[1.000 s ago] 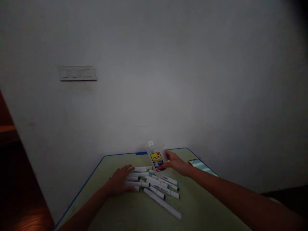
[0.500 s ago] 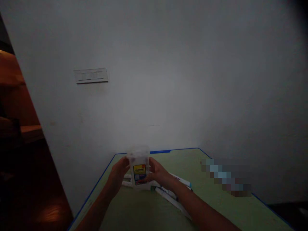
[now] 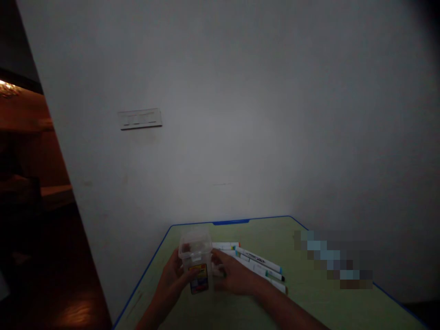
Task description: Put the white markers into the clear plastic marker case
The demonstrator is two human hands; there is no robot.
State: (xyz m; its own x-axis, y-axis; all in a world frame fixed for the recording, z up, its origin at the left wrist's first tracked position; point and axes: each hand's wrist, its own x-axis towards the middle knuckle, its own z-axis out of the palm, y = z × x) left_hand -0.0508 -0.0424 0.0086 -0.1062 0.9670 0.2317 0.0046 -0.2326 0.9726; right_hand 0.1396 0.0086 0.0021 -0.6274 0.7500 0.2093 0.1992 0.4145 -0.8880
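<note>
A clear plastic box (image 3: 185, 263) with a yellow and dark label on its front is tilted above the near middle of the table. My left hand (image 3: 173, 275) is closed around its left side, the thumb across the label. Close by the box's right side is my right hand (image 3: 230, 272), its fingers curled; a whitish piece shows at the fingertips, too dim to name, and whether they touch the box I cannot tell. Several white marker pens (image 3: 259, 260) with coloured ends lie on the table behind and right of my right hand, partly covered by it.
The green table top (image 3: 309, 298) has a blue edge and stands against a grey wall (image 3: 240, 114). A pixelated object (image 3: 326, 256) lies at its right edge. On the wall is a switch plate (image 3: 140, 119). A dark room opens at the far left.
The box has come lower and tilted, and my left thumb now lies on its label. My right thumb has left the box's front. The view has shifted slightly, and more of the marker pens shows.
</note>
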